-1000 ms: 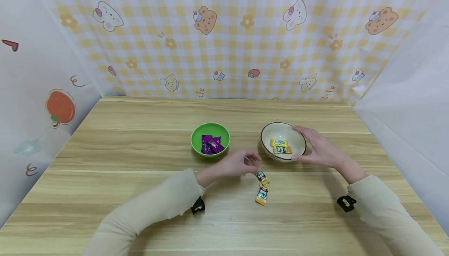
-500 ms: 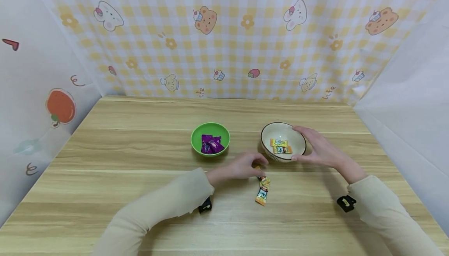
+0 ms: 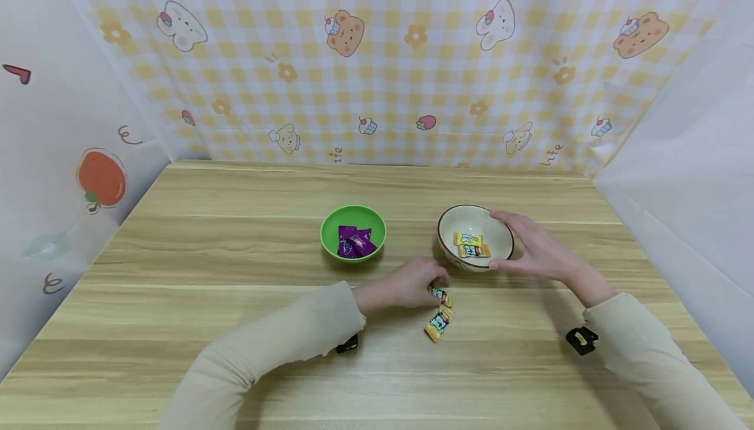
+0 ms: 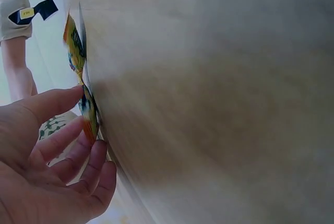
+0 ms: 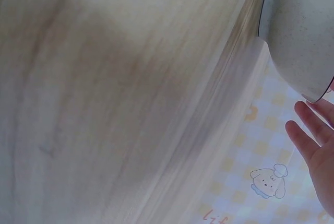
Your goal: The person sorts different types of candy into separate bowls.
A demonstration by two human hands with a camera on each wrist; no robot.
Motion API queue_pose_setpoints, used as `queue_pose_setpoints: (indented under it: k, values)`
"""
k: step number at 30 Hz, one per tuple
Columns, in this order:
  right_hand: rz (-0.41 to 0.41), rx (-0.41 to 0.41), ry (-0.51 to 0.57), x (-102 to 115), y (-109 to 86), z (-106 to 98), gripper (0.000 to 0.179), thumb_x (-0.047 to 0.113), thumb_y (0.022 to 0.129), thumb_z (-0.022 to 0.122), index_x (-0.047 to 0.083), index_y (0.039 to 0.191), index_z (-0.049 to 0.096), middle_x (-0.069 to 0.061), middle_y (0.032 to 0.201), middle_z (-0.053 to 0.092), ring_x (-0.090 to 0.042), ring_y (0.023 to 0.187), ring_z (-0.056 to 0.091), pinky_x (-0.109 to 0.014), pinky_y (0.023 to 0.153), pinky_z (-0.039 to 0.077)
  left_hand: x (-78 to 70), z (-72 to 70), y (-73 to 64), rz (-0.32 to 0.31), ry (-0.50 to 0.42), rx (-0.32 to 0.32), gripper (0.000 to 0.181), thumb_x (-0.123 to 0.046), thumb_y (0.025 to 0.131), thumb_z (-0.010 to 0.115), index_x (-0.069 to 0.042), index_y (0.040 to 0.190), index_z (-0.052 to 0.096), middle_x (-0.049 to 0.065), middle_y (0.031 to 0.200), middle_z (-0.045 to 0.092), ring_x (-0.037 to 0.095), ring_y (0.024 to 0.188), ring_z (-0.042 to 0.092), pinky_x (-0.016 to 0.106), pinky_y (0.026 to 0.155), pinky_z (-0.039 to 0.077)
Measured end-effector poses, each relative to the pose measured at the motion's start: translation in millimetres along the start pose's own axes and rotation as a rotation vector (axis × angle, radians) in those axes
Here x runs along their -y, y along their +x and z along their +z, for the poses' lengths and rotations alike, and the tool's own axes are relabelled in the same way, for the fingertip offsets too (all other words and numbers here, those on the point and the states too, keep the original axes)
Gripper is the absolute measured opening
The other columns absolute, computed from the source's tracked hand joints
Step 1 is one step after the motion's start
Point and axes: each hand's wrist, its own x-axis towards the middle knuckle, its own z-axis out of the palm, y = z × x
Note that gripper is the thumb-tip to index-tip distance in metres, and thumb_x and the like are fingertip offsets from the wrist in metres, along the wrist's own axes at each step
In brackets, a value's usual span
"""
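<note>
My left hand (image 3: 417, 282) pinches a yellow wrapped candy (image 3: 440, 296) by one end, low over the table. In the left wrist view, thumb and fingers lie on either side of that wrapper (image 4: 88, 110). A second yellow candy (image 3: 438, 324) lies just in front of it, towards me. My right hand (image 3: 538, 249) holds the cream bowl (image 3: 501, 237) with a dark rim, thumb on the near side and fingers at the far side. Inside the bowl rest yellow candies (image 3: 470, 245). The right wrist view shows fingers (image 5: 313, 130) against the bowl's edge.
A green bowl (image 3: 330, 222) with several purple wrapped candies (image 3: 356, 242) stands left of the cream bowl. The wooden table (image 3: 235, 214) ends at a yellow checked curtain (image 3: 383, 76) behind, with white cloth (image 3: 677, 142) at the sides.
My left hand moved a little right and towards me, closing its fingers on the farther candy. The nearer candy shifted and turned slightly. My right hand stays on the cream bowl.
</note>
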Motion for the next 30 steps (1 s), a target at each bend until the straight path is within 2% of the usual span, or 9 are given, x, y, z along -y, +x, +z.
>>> queue_pose_setpoints:
  k: [6,11,21,26,30]
  values:
    - [-0.004,0.005,-0.006,1,0.9,-1,0.088,0.043,0.064,0.076,0.002,0.130,0.036,-0.017,0.128,0.041,-0.033,0.115,0.036,-0.050,0.090,0.033,-0.8,0.9,-1.6,-0.008,0.004,0.010,0.015,-0.015,0.070,0.072,-0.010,0.081,0.064,-0.007,0.070,0.053,0.005,0.067,0.045,0.013,0.060,0.035]
    - [-0.011,0.010,-0.006,3,1.5,-3,0.087,0.043,0.064,0.076,0.002,0.130,0.037,-0.018,0.128,0.041,-0.033,0.114,0.037,-0.050,0.089,0.033,-2.2,0.3,-4.9,-0.032,-0.019,0.003,0.014,-0.013,0.069,0.073,-0.012,0.074,0.060,-0.007,0.068,0.049,0.006,0.065,0.043,0.014,0.058,0.034]
    - [0.008,0.048,-0.010,7,3.1,-8,0.086,0.044,0.065,0.074,0.001,0.129,0.037,-0.021,0.125,0.042,-0.035,0.111,0.039,-0.051,0.085,0.036,0.3,0.8,-10.4,-0.076,-0.139,-0.016,0.017,-0.013,0.069,0.074,-0.013,0.075,0.058,-0.009,0.067,0.049,0.004,0.064,0.045,0.014,0.060,0.036]
    - [0.019,0.080,0.006,10,4.7,-11,0.085,0.043,0.067,0.074,-0.001,0.130,0.036,-0.023,0.124,0.042,-0.036,0.110,0.038,-0.051,0.084,0.036,2.1,1.4,-13.0,-0.068,-0.230,-0.020,0.017,-0.009,0.070,0.073,-0.011,0.077,0.058,-0.008,0.066,0.050,0.004,0.063,0.047,0.014,0.059,0.038]
    - [0.032,0.098,0.009,12,5.4,-12,0.086,0.043,0.067,0.073,-0.001,0.130,0.036,-0.024,0.123,0.042,-0.036,0.109,0.039,-0.051,0.083,0.036,2.5,1.5,-15.8,-0.085,-0.327,-0.016,0.014,-0.006,0.072,0.071,-0.009,0.078,0.059,-0.007,0.066,0.051,0.003,0.060,0.047,0.014,0.057,0.041]
